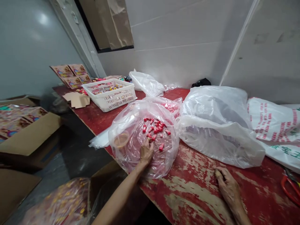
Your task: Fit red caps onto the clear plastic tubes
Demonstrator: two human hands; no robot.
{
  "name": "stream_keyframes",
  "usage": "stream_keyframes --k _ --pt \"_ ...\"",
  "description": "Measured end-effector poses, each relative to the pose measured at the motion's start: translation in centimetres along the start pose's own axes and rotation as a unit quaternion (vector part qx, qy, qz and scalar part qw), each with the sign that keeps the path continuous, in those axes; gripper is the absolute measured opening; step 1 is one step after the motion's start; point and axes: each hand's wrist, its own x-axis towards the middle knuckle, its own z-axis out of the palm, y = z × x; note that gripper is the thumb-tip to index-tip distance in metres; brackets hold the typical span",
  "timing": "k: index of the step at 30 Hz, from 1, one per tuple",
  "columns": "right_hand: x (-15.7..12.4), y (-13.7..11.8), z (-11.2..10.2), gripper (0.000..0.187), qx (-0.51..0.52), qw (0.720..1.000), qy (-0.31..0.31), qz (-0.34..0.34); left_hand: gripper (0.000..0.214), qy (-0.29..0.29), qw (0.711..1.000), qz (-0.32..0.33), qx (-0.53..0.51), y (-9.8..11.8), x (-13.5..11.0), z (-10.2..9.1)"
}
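A clear plastic bag [131, 115] lies wide open on the worn red table [199, 190]. Small red-and-pink cylindrical pieces [161, 147] are scattered inside it. My left hand [146, 152] reaches in through the bag's mouth, its fingers closed and touching the nearest pieces; what they grip is hidden. To the left of that hand, a round tan tub or cup [121, 141] shows through the plastic. My right hand [228, 186] rests on the table, right of the bag, with fingers curled in and nothing seen in them.
A white plastic basket [119, 97] of small pieces stands at the back left near printed boxes [73, 76]. Another clear bag [215, 131] and a white printed sack [272, 118] lie right. Red-handled scissors [289, 187] sit at the right edge. Cartons [35, 134] stand left below.
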Motion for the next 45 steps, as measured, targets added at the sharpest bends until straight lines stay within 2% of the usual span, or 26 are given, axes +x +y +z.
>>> stream_keyframes --k 4,7,10,14,17,20,25,28,32,34,36,38,41,43,45 --pt "0.1 -0.2 0.0 0.045 -0.007 1.000 0.004 0.017 0.019 0.025 0.997 -0.071 0.034 -1.5 3.4 -0.1" --pt "0.0 -0.4 -0.1 0.046 -0.011 1.000 0.011 0.025 0.017 0.012 0.996 -0.079 0.042 -2.0 4.8 0.3" --pt "0.0 -0.4 -0.1 0.046 -0.013 1.000 0.015 0.020 0.011 0.004 0.997 -0.075 0.035 -2.6 4.4 0.5" --pt "0.1 -0.4 -0.2 0.046 -0.009 1.000 0.010 0.020 0.028 0.022 0.997 -0.070 0.032 -3.6 3.4 -0.3" --pt "0.2 -0.5 -0.3 0.045 -0.010 1.000 0.015 0.021 0.033 0.024 0.998 -0.041 0.044 -3.8 3.7 -0.6" --pt "0.1 -0.4 -0.2 0.044 -0.015 1.000 0.015 0.019 0.033 -0.008 0.998 0.011 0.060 -3.2 4.9 -0.2" --pt "0.1 -0.1 -0.1 0.044 -0.006 1.000 0.002 0.013 0.013 -0.088 0.987 0.082 0.106 -2.2 5.8 0.4" --pt "0.2 0.0 -0.1 0.045 -0.001 1.000 0.002 0.021 0.016 -0.107 0.979 0.087 0.150 -2.8 4.9 -0.7" --pt "0.3 0.2 -0.2 0.047 0.002 0.999 0.000 0.036 0.021 -0.082 0.970 0.059 0.221 -3.7 3.1 -3.6" --pt "0.3 0.4 -0.2 0.048 -0.001 0.999 0.000 0.040 0.023 -0.062 0.966 0.052 0.244 -3.0 2.5 -4.5" --pt "0.2 0.7 -0.1 0.048 -0.005 0.999 -0.002 0.044 0.025 -0.057 0.965 0.066 0.249 -1.4 2.5 -4.3" --pt "0.1 1.0 0.0 0.048 -0.006 0.999 -0.011 0.046 0.024 -0.074 0.964 0.097 0.236 0.7 3.0 -3.0" --pt "0.2 1.4 0.1 0.049 -0.009 0.999 -0.014 0.043 0.021 -0.122 0.959 0.141 0.211 3.9 4.2 0.2" --pt "0.2 1.5 0.0 0.049 -0.011 0.999 -0.011 0.040 0.014 -0.153 0.956 0.146 0.204 5.4 4.9 1.9" --pt "0.3 1.5 -0.1 0.049 -0.007 0.999 -0.005 0.034 0.011 -0.169 0.954 0.145 0.199 6.0 5.2 2.9"
